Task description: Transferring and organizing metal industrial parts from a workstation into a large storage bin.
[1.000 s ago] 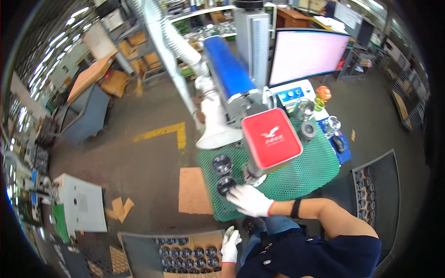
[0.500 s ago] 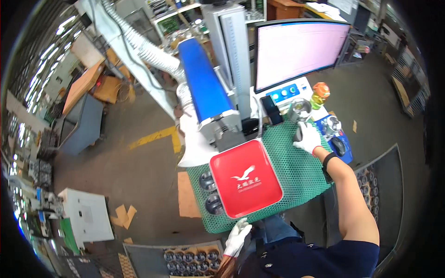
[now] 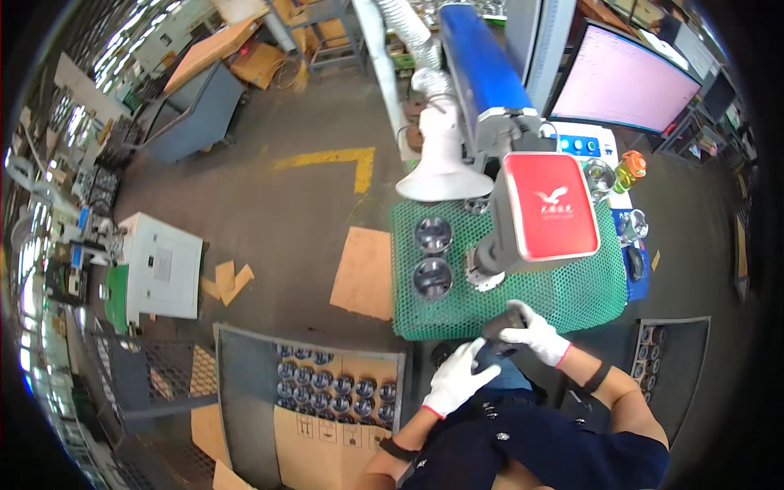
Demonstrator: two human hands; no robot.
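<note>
My right hand (image 3: 536, 333), in a white glove, is closed around a dark cylindrical metal part (image 3: 501, 325), which looks like a piston, just off the mat's front edge. My gloved left hand (image 3: 460, 380) is just left of and below it, with thumb and fingers apart and nothing seen in them. A dark rounded thing (image 3: 442, 353) shows beside its fingertips; its kind is unclear. On the green mesh mat (image 3: 563, 300) stand two dark, shiny pistons (image 3: 433, 235), one behind the other. The red-topped machine head (image 3: 554, 206) overhangs the mat, above a metal piece (image 3: 485, 273).
A white fume hood (image 3: 445, 175) hangs left of the machine's blue arm (image 3: 486, 61). At the right are a shiny metal piston (image 3: 599, 178), an orange-capped bottle (image 3: 630, 171), a computer mouse (image 3: 635, 264) and a monitor (image 3: 625, 77). Lower left, a bin (image 3: 314, 336) holds rows of pistons.
My right hand has come from the mat's far right to its front edge, holding the dark part. My left hand has moved toward it. The view has swung left and down.
</note>
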